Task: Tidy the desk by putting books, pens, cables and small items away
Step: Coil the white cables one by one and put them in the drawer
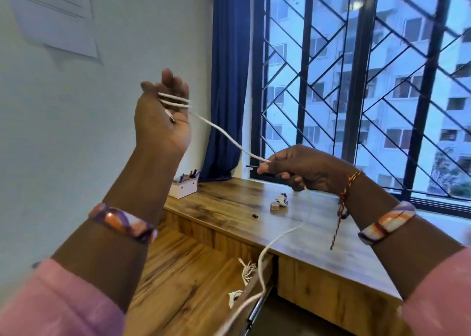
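**Winding the white cable (229,139)**

The left hand (163,121), upper left of centre, has its fingers straight, with two cable turns round them. The right hand (300,167), mid-frame, pinches the slack, which trails to the open drawer (178,272) at the bottom. The next move is probably another wrap, feeding the slack evenly.

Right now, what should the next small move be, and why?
Probably the right hand laying another turn of the white cable round the left hand: only two turns sit on it, and a long tail hangs past the desk edge.
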The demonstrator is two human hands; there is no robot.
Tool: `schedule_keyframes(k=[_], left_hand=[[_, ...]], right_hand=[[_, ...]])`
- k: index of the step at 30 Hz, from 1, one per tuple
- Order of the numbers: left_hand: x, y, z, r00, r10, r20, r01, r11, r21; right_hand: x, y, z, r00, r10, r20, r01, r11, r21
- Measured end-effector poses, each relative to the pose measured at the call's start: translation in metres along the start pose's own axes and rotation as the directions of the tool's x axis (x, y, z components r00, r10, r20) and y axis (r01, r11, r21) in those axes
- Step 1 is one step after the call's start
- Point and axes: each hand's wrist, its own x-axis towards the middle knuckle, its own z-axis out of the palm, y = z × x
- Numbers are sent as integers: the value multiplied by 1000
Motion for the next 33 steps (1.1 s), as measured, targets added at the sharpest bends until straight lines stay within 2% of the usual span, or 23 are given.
schedule_keyframes(k=[2, 3, 4, 5, 6, 7, 8, 9, 11, 12, 14, 16, 17, 18, 19, 22, 23, 25, 27, 30, 31, 32, 33], left_hand=[[18, -25, -11, 961, 277, 16, -271, 924, 271], [24, -35, -20, 897, 429, 108, -422, 756, 501], [28, -48, -31, 799, 524, 295, -552, 446, 705], [29, -61, -40, 696, 478, 536, -635, 61, 770], [25, -76, -47, 625, 281, 728, -667, -291, 686], [20, -90, -53, 593, 30, 805, -670, -537, 513], [14, -102, -54, 611, -195, 767, -654, -671, 350], [7, -119, -52, 659, -352, 665, -647, -717, 261], [0, -156, -44, 738, -573, 356, -672, -675, 304], [-3, -174, -39, 703, -682, 200, -693, -594, 408], [-13, -202, -23, 511, -859, 40, -610, -329, 721], [-26, -229, -7, 331, -940, 88, -265, -3, 964], [-34, -242, -1, 298, -938, 177, -50, 170, 984], [-43, -254, 6, 321, -904, 283, 155, 345, 926], [-51, -270, 11, 389, -843, 372, 316, 501, 805], [-55, -314, 21, 677, -610, 413, 521, 793, 317], [-49, -325, 22, 752, -551, 363, 545, 829, 129], [-28, -347, 25, 840, -496, 222, 533, 830, -165], [-4, -368, 27, 910, -414, 37, 413, 893, -181], [28, -399, 25, 977, -170, -130, 166, 985, -41], [39, -409, 19, 990, -57, -132, 72, 991, 111], [50, -420, 9, 992, 96, -85, -59, 929, 366], [59, -428, -5, 965, 256, 50, -225, 722, 654]], right_hand=[[-7, 15, -17, 999, 4, -44, -7, 996, -86], [-10, 22, -25, 998, -1, -68, -6, 995, -99], [-14, 29, -36, 995, -9, -101, -1, 995, -103], [-18, 35, -48, 989, -30, -146, 11, 992, -124], [-22, 41, -63, 976, -60, -207, 25, 985, -168], [-26, 47, -78, 957, -100, -272, 39, 975, -220], [-29, 53, -93, 932, -141, -333, 52, 963, -263], [-32, 61, -111, 907, -176, -382, 61, 954, -295], [-39, 78, -147, 866, -251, -433, 68, 915, -397], [-41, 87, -164, 851, -287, -439, 63, 886, -459], [-45, 105, -196, 824, -330, -461, 50, 853, -520], [-52, 118, -226, 807, -324, -494, 20, 850, -526], [-55, 125, -237, 802, -318, -506, -2, 845, -535], [-57, 130, -244, 795, -320, -515, -26, 831, -556], [-60, 136, -253, 788, -325, -523, -42, 819, -572], [-61, 154, -269, 759, -356, -546, -18, 826, -564], [-59, 161, -272, 752, -376, -542, -5, 818, -575], [-51, 176, -284, 720, -428, -546, 3, 789, -615], [-42, 191, -294, 698, -481, -530, 33, 761, -647], [-31, 210, -302, 738, -514, -438, 40, 681, -731], [-28, 216, -306, 753, -512, -412, 22, 647, -762], [-25, 221, -310, 765, -510, -394, 4, 615, -788], [-23, 223, -314, 768, -513, -383, -16, 583, -812]])
